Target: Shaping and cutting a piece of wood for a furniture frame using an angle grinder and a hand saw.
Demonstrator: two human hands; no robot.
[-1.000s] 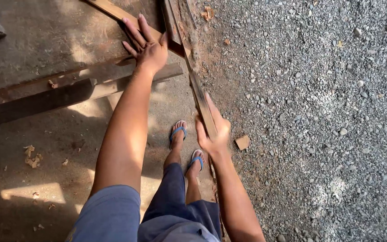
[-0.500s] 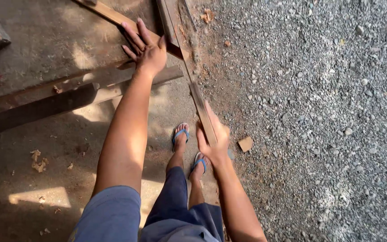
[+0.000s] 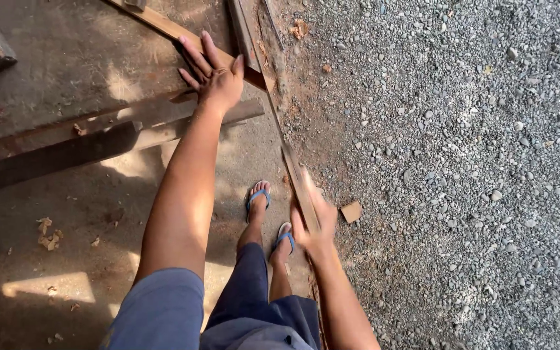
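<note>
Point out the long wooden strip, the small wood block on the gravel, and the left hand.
long wooden strip [image 3: 291, 162], head view, its middle stretch above the right hand.
small wood block [image 3: 351, 211], head view, centre of its top face.
left hand [image 3: 218, 81], head view, back of the hand.

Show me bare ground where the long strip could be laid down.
Free: gravel right of the long strip, beyond the small wood block; concrete left of the feet, below the dark beam. Crowded: boards around the left hand.

left hand flat on plank; right hand around long strip; gravel right.
</note>
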